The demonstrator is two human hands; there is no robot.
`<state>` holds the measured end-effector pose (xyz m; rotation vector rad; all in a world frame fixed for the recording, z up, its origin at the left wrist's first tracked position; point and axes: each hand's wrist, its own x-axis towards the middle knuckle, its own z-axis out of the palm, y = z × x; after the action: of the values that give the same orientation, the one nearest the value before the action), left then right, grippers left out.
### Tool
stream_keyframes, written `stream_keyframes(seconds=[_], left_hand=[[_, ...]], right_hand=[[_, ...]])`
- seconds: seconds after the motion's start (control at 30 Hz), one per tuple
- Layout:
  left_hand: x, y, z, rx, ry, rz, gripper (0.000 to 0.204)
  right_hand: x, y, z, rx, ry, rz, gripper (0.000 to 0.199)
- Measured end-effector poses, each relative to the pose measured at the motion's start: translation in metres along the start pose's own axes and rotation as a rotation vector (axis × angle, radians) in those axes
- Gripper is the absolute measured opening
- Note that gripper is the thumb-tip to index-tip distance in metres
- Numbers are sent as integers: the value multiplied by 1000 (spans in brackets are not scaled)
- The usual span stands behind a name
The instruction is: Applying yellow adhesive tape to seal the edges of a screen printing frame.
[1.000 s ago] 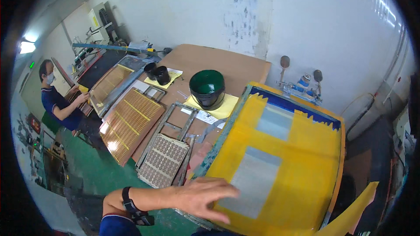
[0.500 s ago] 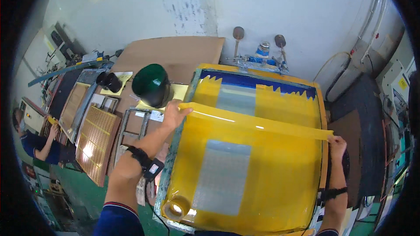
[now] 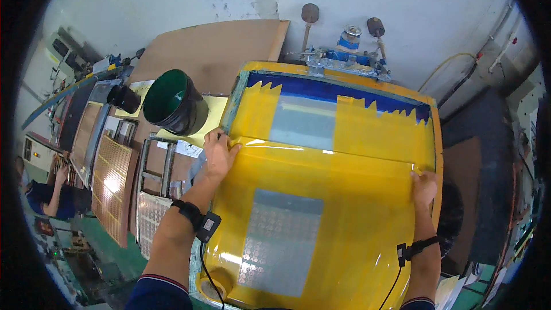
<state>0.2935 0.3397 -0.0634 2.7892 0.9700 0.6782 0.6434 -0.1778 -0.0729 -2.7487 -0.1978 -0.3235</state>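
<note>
A long strip of yellow adhesive tape [image 3: 321, 152] spans a screen-printing frame [image 3: 438, 138] from side to side. My left hand [image 3: 217, 155] is closed on the strip's left end, by the frame's left edge. Its right end is pinched in my right hand [image 3: 424, 188], near the right edge. The strip appears to lie close over the screen; whether it touches all along I cannot tell. Yellow tape covers most of the mesh, leaving a grey patterned panel [image 3: 281, 244] and a second grey window [image 3: 304, 120]. A yellow tape roll [image 3: 225, 281] rests at the frame's near left corner.
Left of the frame stands a dark bucket [image 3: 189, 116], green inside, beside a smaller black pot [image 3: 124, 99]. A gridded panel [image 3: 112, 181] lies farther left, past small metal frames [image 3: 155, 163]. A metal clamp assembly [image 3: 350, 64] sits behind. Another person [image 3: 51, 195] works at far left.
The tape strip has come down against the screen, with both hands lower toward its surface. My view has shifted, and the other person's hands have moved.
</note>
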Motion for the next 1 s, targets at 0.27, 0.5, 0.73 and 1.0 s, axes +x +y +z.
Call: stream_keyframes(seconds=[0.27, 0.5, 0.73, 1.0], left_hand=[[-48, 120, 54, -92, -203, 830, 71], [-13, 36, 22, -53, -461, 301, 84], [-4, 23, -20, -61, -635, -2, 77], [-147, 41, -191, -294, -657, 409, 41]], right_hand=[[-104, -129, 33, 212, -622, -875, 88], [-44, -39, 27, 115, -369, -661, 90], [-25, 4, 10, 22, -356, -488, 86], [-126, -36, -75, 364, -567, -540, 64]])
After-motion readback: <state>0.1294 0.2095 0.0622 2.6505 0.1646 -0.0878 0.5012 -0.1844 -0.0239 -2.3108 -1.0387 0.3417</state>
